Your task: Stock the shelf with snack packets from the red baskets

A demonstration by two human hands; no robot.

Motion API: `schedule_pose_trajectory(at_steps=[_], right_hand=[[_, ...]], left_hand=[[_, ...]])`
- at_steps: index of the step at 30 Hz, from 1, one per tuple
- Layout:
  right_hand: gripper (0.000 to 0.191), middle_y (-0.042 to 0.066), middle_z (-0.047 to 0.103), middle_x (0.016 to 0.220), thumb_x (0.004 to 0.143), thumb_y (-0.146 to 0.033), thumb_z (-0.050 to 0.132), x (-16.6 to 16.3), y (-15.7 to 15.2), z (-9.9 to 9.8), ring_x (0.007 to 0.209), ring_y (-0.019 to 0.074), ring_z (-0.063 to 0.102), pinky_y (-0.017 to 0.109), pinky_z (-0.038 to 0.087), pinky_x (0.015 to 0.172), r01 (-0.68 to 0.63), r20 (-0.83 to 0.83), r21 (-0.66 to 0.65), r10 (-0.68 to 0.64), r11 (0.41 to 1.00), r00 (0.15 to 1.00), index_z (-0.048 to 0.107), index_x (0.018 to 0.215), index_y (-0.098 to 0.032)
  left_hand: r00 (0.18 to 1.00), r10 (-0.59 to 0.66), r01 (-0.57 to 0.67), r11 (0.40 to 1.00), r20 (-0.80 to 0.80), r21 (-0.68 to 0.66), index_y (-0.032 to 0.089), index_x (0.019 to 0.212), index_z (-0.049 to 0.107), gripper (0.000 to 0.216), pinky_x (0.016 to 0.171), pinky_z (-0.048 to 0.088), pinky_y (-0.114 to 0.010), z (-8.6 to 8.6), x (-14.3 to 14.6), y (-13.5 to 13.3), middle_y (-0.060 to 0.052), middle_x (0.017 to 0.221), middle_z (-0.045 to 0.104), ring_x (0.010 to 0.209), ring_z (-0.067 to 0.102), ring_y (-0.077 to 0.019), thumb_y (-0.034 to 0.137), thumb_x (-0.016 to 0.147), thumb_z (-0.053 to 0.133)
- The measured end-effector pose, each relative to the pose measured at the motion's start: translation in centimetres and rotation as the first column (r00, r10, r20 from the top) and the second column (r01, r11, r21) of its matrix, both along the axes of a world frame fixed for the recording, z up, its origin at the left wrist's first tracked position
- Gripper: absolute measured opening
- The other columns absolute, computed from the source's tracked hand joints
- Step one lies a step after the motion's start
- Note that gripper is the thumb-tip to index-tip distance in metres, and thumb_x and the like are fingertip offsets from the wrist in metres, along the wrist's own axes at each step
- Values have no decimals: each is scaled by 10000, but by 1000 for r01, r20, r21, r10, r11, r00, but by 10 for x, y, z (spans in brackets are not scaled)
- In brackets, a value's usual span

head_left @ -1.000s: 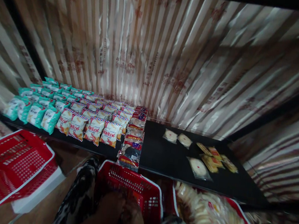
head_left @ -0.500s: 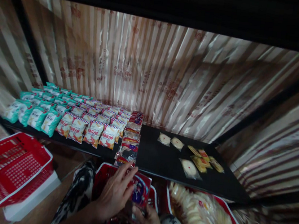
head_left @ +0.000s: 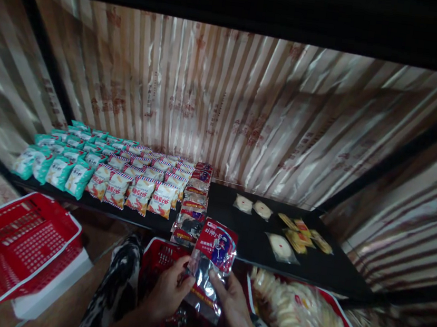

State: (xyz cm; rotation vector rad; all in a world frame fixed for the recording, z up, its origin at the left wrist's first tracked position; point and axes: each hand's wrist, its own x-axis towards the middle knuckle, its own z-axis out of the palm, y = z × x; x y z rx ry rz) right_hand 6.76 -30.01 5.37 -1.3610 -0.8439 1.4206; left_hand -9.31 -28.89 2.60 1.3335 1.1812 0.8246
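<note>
Both hands hold a small stack of red and blue snack packets [head_left: 212, 261] over a red basket [head_left: 159, 257] between my knees. My left hand [head_left: 167, 290] grips the stack's left edge, my right hand [head_left: 231, 300] its right side. The packets point up toward a black shelf [head_left: 249, 239]. A column of the same red packets [head_left: 193, 208] lies on the shelf just beyond them.
Rows of teal packets [head_left: 55, 164] and orange-and-white packets [head_left: 135, 190] fill the shelf's left. Loose pale round cakes [head_left: 253, 207] and yellow packets [head_left: 301, 232] lie on its right. Another red basket [head_left: 13, 244] sits at left; one holding pale snacks [head_left: 302, 322] sits at right.
My hands have come up out of the basket with the red packets and now hold them raised near the shelf edge. The view has shifted a little.
</note>
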Motion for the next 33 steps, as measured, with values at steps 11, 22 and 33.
schedule_pose_trajectory(at_steps=[11,22,33], right_hand=[[851,94,680,1047,653,-565,606,3,43,-7,951,249,641,347,506,822,79,285,108,-107,991,952,313,1349,-174],[684,98,589,1211,720,-444,544,-10,124,2,1032,228,588,356,457,891,76,416,340,-222,937,882,385,1328,-173],[495,130,618,1145,704,-391,509,-14,185,-12,1020,231,585,377,434,924,3,620,387,-262,922,740,592,1115,-128]], left_hand=[[975,106,-110,994,197,8,140,1264,409,488,860,479,-289,1,14,29,-103,1111,645,1018,602,-189,175,783,483],[961,253,-264,960,107,97,179,1289,417,543,840,491,-279,-6,14,102,-63,1070,658,951,618,-161,141,757,523],[925,361,-330,918,-119,219,105,1114,577,399,911,457,-315,2,13,143,-109,1095,614,996,585,-178,103,731,466]])
